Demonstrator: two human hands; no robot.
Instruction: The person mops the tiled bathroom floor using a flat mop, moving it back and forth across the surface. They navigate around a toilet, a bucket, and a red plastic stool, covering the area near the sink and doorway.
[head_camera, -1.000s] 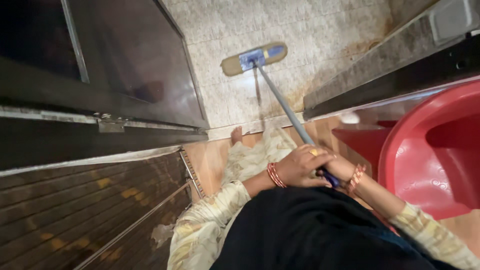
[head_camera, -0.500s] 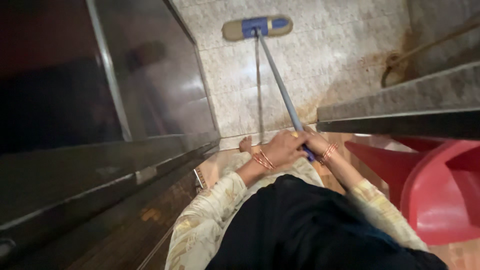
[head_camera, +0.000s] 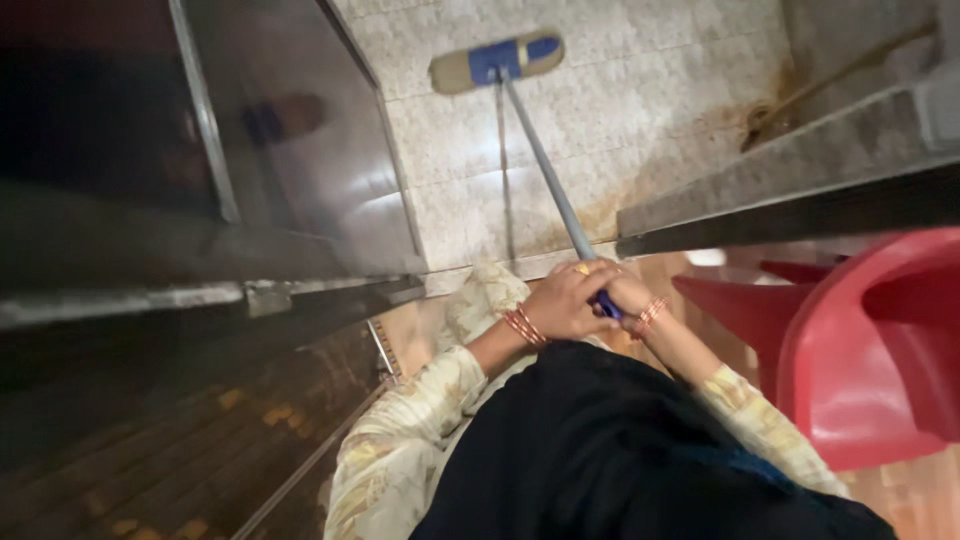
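Two hands, left hand and right hand, grips clenched around one mop handle.

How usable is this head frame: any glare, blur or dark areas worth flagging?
Head view: the left side is dim, and the metal door shows soft glare and a blurred reflection. The red plastic chair is soft at the edge. Both hands, left hand and right hand, and the mop head read clearly.

The pale, square-tiled stone floor carries a flat mop head with a blue centre and beige pad at twelve o'clock. Brown stains mark the tiles toward two o'clock. A red plastic chair stands at four o'clock.
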